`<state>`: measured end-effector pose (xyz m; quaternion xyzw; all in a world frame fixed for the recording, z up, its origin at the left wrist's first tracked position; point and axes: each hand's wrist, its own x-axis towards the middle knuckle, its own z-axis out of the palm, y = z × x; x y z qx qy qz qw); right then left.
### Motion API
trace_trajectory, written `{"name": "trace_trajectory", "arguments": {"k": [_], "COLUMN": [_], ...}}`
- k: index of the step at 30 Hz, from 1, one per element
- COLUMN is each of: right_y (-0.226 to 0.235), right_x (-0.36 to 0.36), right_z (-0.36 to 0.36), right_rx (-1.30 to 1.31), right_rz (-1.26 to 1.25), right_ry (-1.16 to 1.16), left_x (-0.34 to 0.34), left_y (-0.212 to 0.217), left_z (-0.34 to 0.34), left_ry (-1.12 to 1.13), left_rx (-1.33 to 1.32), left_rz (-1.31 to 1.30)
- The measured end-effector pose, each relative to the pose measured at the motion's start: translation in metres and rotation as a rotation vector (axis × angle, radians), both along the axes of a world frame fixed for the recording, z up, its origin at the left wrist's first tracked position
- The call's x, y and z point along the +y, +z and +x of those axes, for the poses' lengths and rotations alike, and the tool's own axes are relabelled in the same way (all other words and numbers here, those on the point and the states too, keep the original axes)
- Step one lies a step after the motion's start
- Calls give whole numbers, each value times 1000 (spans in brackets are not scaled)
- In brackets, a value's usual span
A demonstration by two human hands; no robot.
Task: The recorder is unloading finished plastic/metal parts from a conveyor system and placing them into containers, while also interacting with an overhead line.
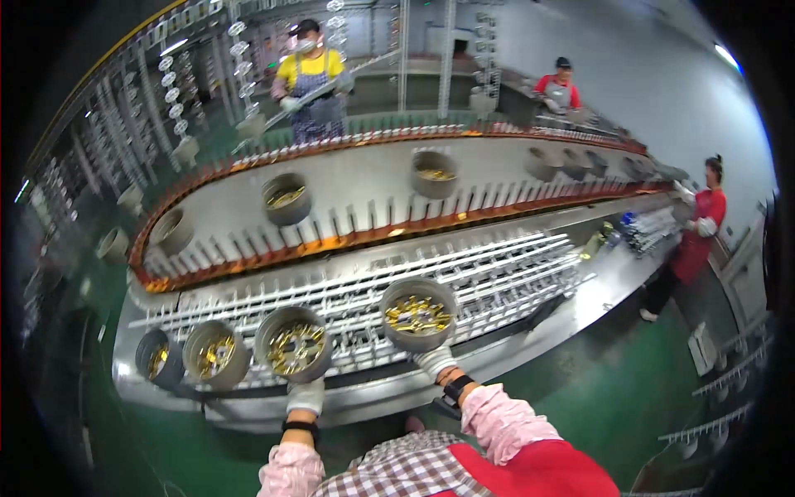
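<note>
Left hand (305, 398) and right hand (435, 362) each touch a tub (416, 290) beyond fingers whose spread I can't tell.

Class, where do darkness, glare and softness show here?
Head view: the fisheye corners fall to black; glare whitens the steel table at right; golden pieces glint in the grey bucket at the right hand; hanging strands at upper left look soft.
</note>
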<state>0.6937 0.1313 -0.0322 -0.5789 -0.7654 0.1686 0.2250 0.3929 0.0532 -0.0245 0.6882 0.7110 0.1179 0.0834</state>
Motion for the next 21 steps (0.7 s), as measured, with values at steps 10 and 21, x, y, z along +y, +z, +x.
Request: {"name": "trace_trajectory", "arguments": {"k": [10, 21], "right_y": [18, 104], "right_x": [-3, 95], "right_z": [4, 195], "right_rx": [-228, 24], "right_rz": [-80, -358], "right_ry": [101, 686], "left_x": [-42, 20], "left_y": [-2, 13], "left_z": [100, 231], "left_ry": [261, -88], "left_rx": [-994, -444], "left_rz": [408, 93]}}
